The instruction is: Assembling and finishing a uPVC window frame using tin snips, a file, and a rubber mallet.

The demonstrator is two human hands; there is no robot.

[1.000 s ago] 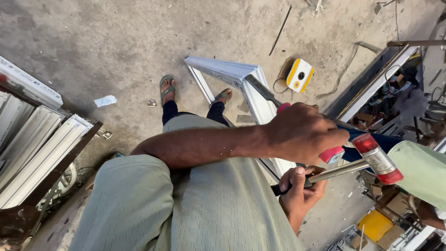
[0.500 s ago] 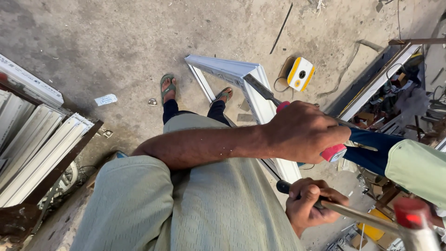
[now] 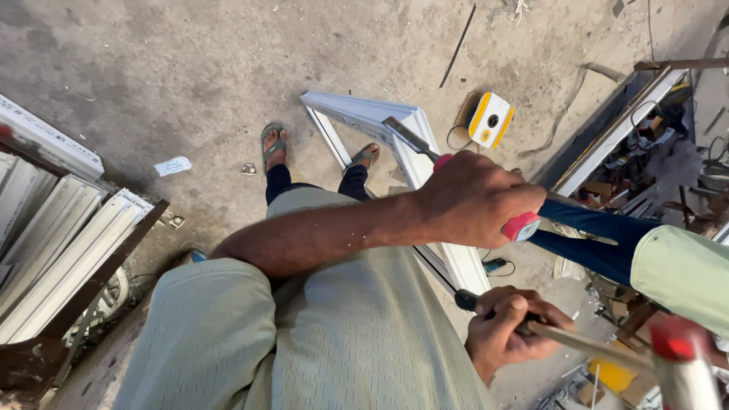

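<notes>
L hand (image 3: pixel 474 201) clenched on chisel (image 3: pixel 414 140) set at white frame (image 3: pixel 364 114) corner, R hand (image 3: pixel 505 330) gripping hammer (image 3: pixel 683 357) drawn back; corner looks unfinished.

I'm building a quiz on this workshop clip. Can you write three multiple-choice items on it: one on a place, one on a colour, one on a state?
1. Where does the chisel blade rest?
A. on the white frame
B. on the yellow device
C. on the stacked profiles

2. What colour is the chisel handle that shows beside the left hand?
A. blue
B. pink-red
C. green

3. How is the hammer held?
A. lying on the floor
B. gripped by the right hand, head drawn back
C. resting on the chisel

Answers: 1 A, the blade tip sits on the frame's corner. 2 B, the pink-red end pokes from the fist. 3 B, the fingers wrap the shaft and the head is away from the chisel.
</notes>
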